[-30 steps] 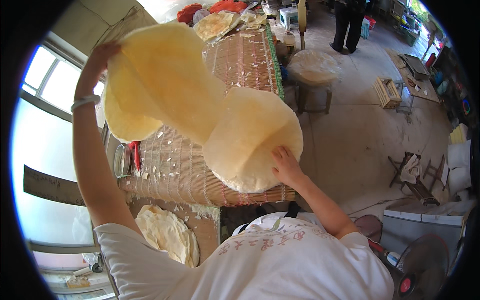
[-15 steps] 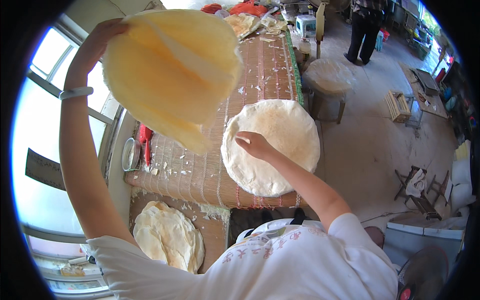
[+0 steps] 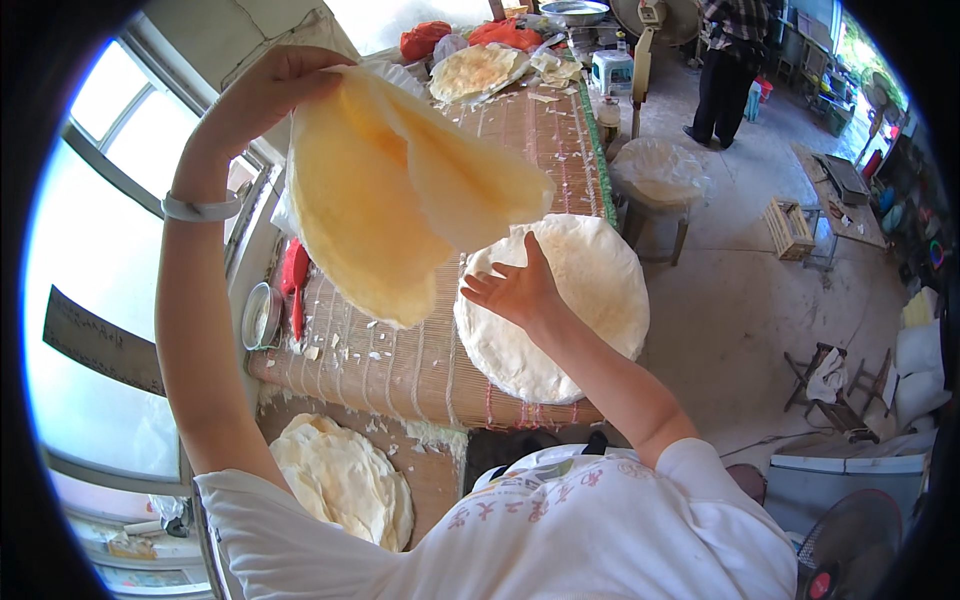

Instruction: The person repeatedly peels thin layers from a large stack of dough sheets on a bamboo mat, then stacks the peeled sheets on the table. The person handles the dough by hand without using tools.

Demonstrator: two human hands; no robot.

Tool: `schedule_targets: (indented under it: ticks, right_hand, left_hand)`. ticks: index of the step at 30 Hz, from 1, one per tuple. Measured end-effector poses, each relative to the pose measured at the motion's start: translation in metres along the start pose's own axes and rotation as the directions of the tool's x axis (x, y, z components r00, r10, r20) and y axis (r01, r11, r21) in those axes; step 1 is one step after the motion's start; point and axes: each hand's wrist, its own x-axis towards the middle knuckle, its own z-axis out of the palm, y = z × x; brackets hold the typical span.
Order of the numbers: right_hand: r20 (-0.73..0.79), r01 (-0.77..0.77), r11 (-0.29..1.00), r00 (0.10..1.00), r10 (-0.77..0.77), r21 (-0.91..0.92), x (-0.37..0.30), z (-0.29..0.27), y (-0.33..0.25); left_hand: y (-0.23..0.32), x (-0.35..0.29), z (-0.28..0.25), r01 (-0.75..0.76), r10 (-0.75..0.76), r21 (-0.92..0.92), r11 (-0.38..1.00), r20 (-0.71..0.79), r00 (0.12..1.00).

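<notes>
A thin, pale yellow round flatbread sheet (image 3: 375,200) hangs from my left hand (image 3: 283,82), raised at the upper left and pinching its top edge. The sheet droops, with a fold running down it and a flap stretching to the right. Under that flap's tip is my right hand (image 3: 522,287), open with fingers spread, holding nothing. It is over a thick stack of white round flatbread sheets (image 3: 590,330) on the mat-covered table (image 3: 400,375). Whether its fingertips touch the hanging sheet I cannot tell.
Another pile of crinkled sheets (image 3: 340,480) lies lower left. By the window are a clear bowl (image 3: 262,315) and a red-handled brush (image 3: 296,275). More sheets (image 3: 478,72) and red bags (image 3: 505,33) sit at the far end. A person (image 3: 728,70) stands far right; a stool (image 3: 655,185) stands nearer.
My left hand has moved right and slightly down with the sheet, which now folds toward the right. My right hand has lifted from the stack and spread its fingers.
</notes>
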Motion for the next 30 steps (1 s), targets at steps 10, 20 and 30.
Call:
schedule_targets:
  ticks: [10,20,30]
  right_hand:
    - [0.072,0.059,0.975,0.996,-0.044,-0.215,-0.041,-0.018,0.005]
    - [0.130,0.095,0.951,0.990,-0.058,-0.294,-0.073,-0.002,-0.008]
    - [0.299,0.451,0.624,0.892,-0.339,-0.638,-0.066,0.008,-0.096]
  left_hand:
    - [-0.007,-0.042,0.012,0.007,0.001,-0.071,0.997,0.114,0.994]
    - [-0.052,-0.064,0.037,-0.112,0.138,-0.132,0.985,0.210,0.968]
    - [0.009,-0.135,0.114,0.040,0.016,0.232,0.972,-0.233,0.972]
